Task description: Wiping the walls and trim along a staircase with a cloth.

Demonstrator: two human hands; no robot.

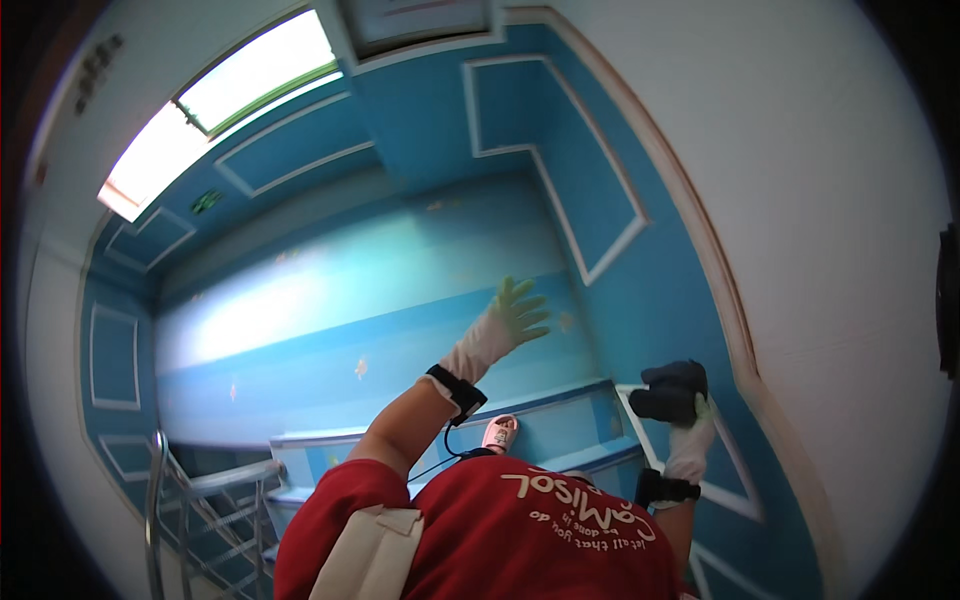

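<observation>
My left hand (pixel 517 315), in a glove with pale green fingers and a whitish cuff, is held out over the blue landing floor (pixel 450 330). Its fingers are spread and nothing is in them. To the right, my right hand (pixel 696 431) wears a similar glove and grips a bunched dark cloth (pixel 667 394). The cloth appears in front of the blue wall (pixel 660 292) with white moulding; whether it touches the wall I cannot tell. Black bands circle both forearms, and a cable runs from the left one.
Blue stair steps (pixel 555 431) lie just below me, with a foot in a pink slipper (pixel 500 433) on them. A metal handrail (pixel 225 480) stands at lower left. Windows (pixel 255 67) light the landing from the upper left.
</observation>
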